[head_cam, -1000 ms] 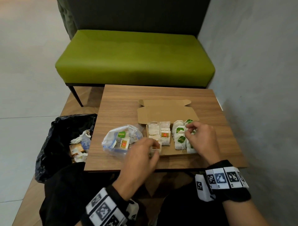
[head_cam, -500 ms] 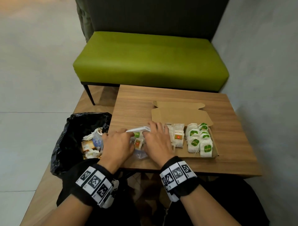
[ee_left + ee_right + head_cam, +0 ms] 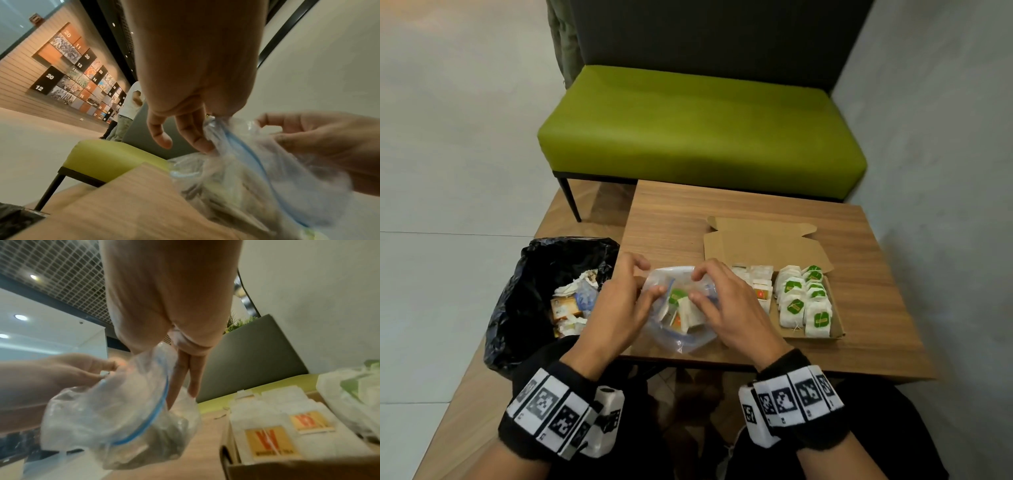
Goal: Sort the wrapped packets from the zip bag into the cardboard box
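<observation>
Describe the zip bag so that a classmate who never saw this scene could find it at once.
On the wooden table, left of the cardboard box, the left hand and right hand pinch the zip bag. Alone here, it is clear plastic with a blue seal.

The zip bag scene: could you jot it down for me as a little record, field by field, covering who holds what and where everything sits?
setting: wooden table in front of a green bench
zip bag: clear, blue zip strip, on the table's near edge, mouth pulled open
left hand: pinches the bag's left rim
right hand: pinches the bag's right rim
packets in bag: a few left, green and orange labels
cardboard box: lid open, right of the bag
box contents: orange-label packets on the left, green-label packets on the right
beside table: black bin bag with rubbish
</observation>
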The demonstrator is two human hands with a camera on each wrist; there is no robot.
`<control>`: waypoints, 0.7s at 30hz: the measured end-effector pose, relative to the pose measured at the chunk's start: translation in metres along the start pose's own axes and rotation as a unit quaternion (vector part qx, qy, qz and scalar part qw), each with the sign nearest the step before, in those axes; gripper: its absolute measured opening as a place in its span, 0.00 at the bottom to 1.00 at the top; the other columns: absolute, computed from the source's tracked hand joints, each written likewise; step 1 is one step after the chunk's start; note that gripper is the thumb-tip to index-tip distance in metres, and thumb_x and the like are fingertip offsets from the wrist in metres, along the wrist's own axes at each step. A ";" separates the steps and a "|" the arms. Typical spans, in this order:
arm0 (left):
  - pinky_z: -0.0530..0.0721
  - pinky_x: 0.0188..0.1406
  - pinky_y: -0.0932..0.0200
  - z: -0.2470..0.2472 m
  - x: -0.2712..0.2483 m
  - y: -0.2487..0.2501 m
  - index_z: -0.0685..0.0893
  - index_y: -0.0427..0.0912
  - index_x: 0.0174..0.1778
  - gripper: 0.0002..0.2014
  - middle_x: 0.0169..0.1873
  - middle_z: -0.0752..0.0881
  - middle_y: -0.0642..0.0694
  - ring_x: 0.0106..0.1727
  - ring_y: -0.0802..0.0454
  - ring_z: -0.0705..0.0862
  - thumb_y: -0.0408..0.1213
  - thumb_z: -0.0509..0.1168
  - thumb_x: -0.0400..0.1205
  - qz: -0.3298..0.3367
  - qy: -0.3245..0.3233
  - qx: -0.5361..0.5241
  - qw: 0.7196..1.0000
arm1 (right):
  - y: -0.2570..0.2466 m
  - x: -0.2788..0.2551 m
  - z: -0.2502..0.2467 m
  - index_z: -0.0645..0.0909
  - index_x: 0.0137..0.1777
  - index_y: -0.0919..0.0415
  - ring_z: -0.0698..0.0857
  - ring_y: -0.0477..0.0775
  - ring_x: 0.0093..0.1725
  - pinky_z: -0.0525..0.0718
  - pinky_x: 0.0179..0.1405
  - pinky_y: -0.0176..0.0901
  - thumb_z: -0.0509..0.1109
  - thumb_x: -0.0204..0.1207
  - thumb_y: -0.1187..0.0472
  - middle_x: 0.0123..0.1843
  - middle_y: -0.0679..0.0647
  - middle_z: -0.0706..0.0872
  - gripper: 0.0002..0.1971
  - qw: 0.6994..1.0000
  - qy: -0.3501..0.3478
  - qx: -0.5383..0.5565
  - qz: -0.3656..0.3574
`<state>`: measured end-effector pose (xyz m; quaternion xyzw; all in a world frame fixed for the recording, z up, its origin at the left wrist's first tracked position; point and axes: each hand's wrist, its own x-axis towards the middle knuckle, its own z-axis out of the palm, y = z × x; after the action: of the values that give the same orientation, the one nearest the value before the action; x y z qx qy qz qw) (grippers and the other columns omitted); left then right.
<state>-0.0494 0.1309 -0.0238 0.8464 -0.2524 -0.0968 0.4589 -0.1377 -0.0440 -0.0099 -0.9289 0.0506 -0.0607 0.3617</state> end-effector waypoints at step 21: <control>0.80 0.43 0.55 0.042 -0.071 0.021 0.84 0.45 0.37 0.11 0.33 0.87 0.52 0.36 0.57 0.83 0.37 0.60 0.83 -0.115 -0.135 -0.160 0.971 | 0.003 -0.093 -0.008 0.89 0.47 0.70 0.89 0.55 0.42 0.86 0.48 0.45 0.65 0.85 0.60 0.43 0.63 0.92 0.15 0.859 0.063 0.428 0.276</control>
<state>-0.1340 0.1280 -0.0347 0.7645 -0.1941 -0.3010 0.5360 -0.2309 -0.0384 -0.0134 -0.6251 0.2965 -0.0329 0.7213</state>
